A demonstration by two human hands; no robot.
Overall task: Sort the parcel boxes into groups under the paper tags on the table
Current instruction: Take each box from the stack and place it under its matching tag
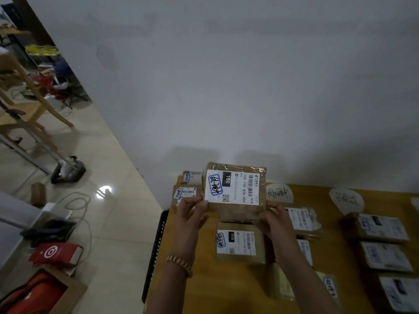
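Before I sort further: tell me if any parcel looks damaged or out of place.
Nothing spilled. One parcel below the paper tag has crumpled, loose wrapping at its right edge. The held box looks intact.

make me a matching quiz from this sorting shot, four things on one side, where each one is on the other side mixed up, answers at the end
Things
1. box marked 150
2. box marked 010
3. round paper tag
4. red packet

Places
a. on the floor, left of the table
b. gripped by the left hand and right hand
c. flat on the table, between the forearms
d. on the table by the wall, right of the held box

Pairs: 1-b, 2-c, 3-d, 4-a
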